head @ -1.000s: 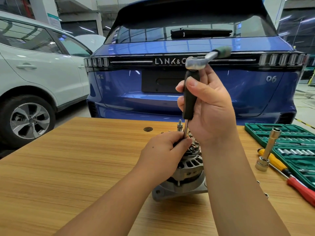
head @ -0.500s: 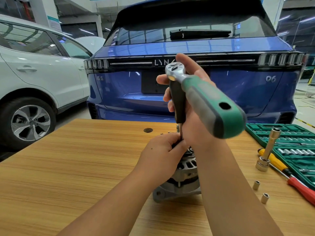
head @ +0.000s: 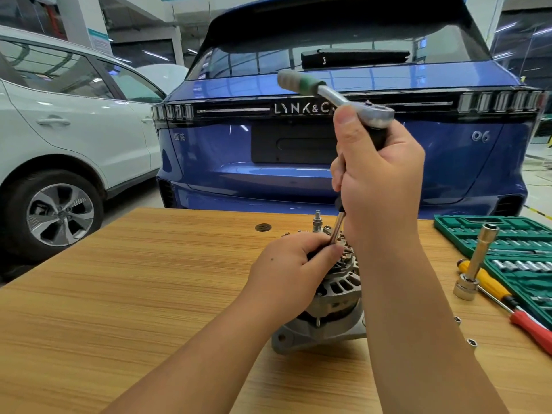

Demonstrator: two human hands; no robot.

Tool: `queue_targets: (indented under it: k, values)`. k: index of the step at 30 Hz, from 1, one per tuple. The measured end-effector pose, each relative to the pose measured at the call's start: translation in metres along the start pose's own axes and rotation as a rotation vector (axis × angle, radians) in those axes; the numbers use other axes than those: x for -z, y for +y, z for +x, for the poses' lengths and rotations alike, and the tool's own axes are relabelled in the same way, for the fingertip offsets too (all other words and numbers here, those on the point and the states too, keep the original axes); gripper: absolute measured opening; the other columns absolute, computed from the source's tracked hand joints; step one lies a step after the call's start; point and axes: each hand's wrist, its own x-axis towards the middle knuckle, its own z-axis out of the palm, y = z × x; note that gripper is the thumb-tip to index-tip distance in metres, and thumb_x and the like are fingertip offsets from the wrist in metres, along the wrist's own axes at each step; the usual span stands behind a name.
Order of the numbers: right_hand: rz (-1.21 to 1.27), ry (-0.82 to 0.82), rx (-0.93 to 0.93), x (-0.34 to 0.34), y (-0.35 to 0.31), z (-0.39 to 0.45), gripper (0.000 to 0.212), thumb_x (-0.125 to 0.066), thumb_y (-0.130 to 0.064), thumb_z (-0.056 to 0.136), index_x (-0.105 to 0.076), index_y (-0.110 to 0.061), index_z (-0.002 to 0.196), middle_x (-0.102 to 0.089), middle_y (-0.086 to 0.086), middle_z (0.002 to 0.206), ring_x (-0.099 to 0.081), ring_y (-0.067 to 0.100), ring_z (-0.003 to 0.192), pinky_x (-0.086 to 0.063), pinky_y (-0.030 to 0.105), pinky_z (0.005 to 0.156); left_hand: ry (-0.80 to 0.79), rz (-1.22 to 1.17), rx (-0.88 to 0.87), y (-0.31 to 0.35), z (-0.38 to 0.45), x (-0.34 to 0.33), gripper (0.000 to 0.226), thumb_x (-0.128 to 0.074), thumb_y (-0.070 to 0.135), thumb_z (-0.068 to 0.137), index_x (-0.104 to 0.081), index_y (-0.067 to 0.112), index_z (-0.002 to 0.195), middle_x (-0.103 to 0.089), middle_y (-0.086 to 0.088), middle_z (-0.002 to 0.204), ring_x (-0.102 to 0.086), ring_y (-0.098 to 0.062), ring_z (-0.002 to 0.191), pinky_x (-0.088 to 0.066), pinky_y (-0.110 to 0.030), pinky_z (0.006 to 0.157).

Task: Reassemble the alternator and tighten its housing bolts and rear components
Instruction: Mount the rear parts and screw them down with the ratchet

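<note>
Both forearms bare to frame edge, no sleeves. Left hand [head: 294, 274] and right hand [head: 379, 180]: no gloves, rings, watch. Small dark mole on back of left hand.

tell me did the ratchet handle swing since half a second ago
Yes. The ratchet handle pointed toward the camera and right; now it points up-left across the blue car's tailgate, its head above the right hand.

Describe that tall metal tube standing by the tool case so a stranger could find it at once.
Start at the wooden table and go to the green socket case at its right edge. Just left of the case, a silvery long socket stands nearly upright, leaning slightly right, on a wider base, beside the yellow-handled screwdriver. Unlike the small loose sockets nearer the camera, it is tall and slim.
</note>
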Motion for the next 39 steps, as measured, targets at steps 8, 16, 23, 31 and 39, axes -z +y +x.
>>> queue_targets:
  k: [8,16,23,31,39]
  values:
    - [-0.018,-0.005,0.029,0.000,0.004,0.002,0.012,-0.064,-0.024,0.100,-0.064,-0.020,0.088,-0.045,0.003,0.063,-0.036,0.030,0.054,-0.032,0.036,0.046,0.177,-0.318,0.099,-0.003,-0.002,-0.002,0.037,-0.032,0.052,0.106,-0.067,0.041,0.103,-0.066,0.019,0.101,-0.056,0.012,0.093,-0.043,-0.027,0.081]
    - [0.015,-0.045,0.077,0.007,-0.003,0.004,0.013,-0.061,-0.018,0.101,-0.060,-0.013,0.089,-0.046,0.000,0.063,-0.038,0.023,0.051,-0.034,0.031,0.045,0.333,-0.306,0.178,-0.001,0.001,-0.013,0.030,-0.034,0.047,0.107,-0.059,0.037,0.095,-0.058,0.029,0.096,-0.050,0.023,0.085,-0.037,-0.021,0.067]
    - [0.020,-0.041,0.084,0.012,-0.011,0.005,0.013,-0.061,-0.017,0.101,-0.060,-0.011,0.090,-0.044,0.005,0.064,-0.036,0.025,0.051,-0.031,0.034,0.044,0.380,-0.355,0.283,-0.003,0.002,-0.016,0.027,-0.036,0.047,0.106,-0.060,0.043,0.093,-0.066,0.013,0.091,-0.061,-0.001,0.084,-0.046,-0.030,0.069]
    - [0.061,-0.016,-0.009,0.016,-0.010,0.006,0.010,-0.062,-0.016,0.101,-0.061,-0.010,0.093,-0.045,0.001,0.064,-0.037,0.018,0.051,-0.033,0.030,0.045,0.224,-0.422,0.350,-0.032,0.010,0.011,0.041,-0.036,0.042,0.108,-0.075,0.035,0.097,-0.073,0.022,0.092,-0.065,0.011,0.080,-0.048,-0.023,0.071]
    - [0.176,0.001,-0.117,0.016,-0.017,0.005,0.011,-0.064,-0.012,0.099,-0.062,-0.011,0.110,-0.052,0.000,0.070,-0.042,0.011,0.050,-0.036,0.023,0.044,0.199,-0.443,0.285,-0.047,0.003,0.016,0.037,-0.038,0.032,0.109,-0.075,0.037,0.109,-0.073,0.023,0.107,-0.064,0.010,0.100,-0.049,-0.031,0.087]
